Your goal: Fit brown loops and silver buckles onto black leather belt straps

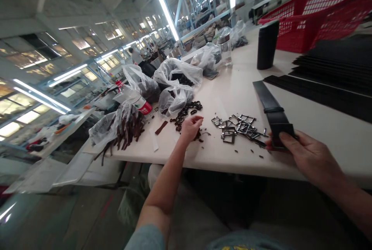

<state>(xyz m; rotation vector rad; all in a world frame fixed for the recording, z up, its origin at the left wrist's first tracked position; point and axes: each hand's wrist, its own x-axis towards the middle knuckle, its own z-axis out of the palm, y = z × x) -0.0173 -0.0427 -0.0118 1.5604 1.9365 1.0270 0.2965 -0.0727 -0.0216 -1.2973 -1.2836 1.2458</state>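
R hand (316,159) hides pt of blk strap (265,97); red bskt (294,35) cut off

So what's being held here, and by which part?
The right hand grips a black strap by its near end, thumb on top. Whether the left hand holds anything cannot be told.

The right hand (315,157) grips a strap (277,119) (black).

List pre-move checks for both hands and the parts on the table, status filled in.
1. Black strap gripped by right hand: ok, held at its near end.
2. Band across the strap: ok, just beyond the grip.
3. Left hand holding a part: cannot tell, fingertips unclear.
4. Metal buckles separated: not ok, heaped and overlapping.
5. Dark loops near left hand: ok, piled beside it.
6. Small dark bits gathered: not ok, scattered.
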